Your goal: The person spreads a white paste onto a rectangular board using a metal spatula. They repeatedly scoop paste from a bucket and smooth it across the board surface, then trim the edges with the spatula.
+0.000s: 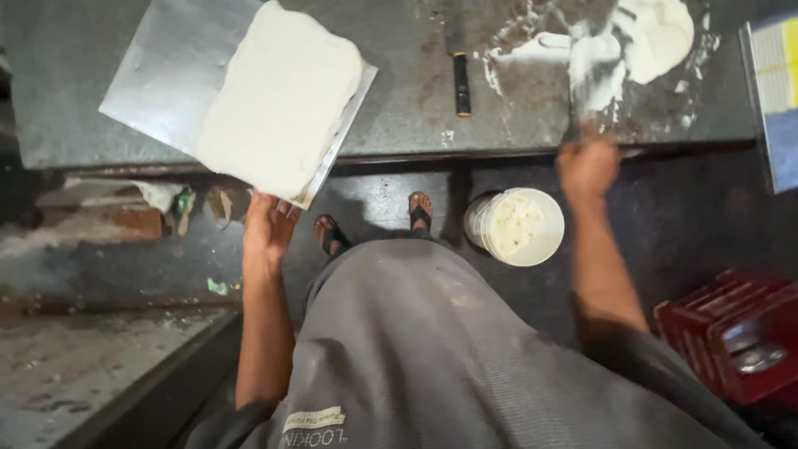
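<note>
The left hand (268,226) grips the near corner of a metal tray (162,75) with a white dough slab (278,96), half over the counter (407,100) edge. The right hand (587,166), blurred, closes on a scraper (592,83) in white paste. A bucket (514,225) stands below.

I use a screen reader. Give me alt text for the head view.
Left hand holds a metal tray bearing a white slab at a dark counter's edge; right hand works white paste. White bucket below.
</note>
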